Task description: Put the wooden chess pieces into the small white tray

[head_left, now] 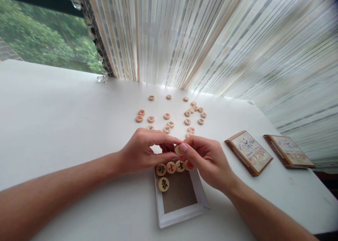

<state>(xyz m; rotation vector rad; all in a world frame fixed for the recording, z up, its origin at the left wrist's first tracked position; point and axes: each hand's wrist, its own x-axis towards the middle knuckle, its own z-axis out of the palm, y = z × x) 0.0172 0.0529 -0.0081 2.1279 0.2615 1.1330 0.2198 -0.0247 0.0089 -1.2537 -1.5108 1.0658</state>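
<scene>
Left hand (144, 151) curled alongside | right hand (208, 162) pinching light, stiff wooden xiangqi disc (177, 150) by its rim

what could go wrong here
The piece pinched in the right hand could slip and drop onto the row of pieces at the tray. The left hand, low over that row, might nudge it, and those round pieces could roll out of place.
</scene>
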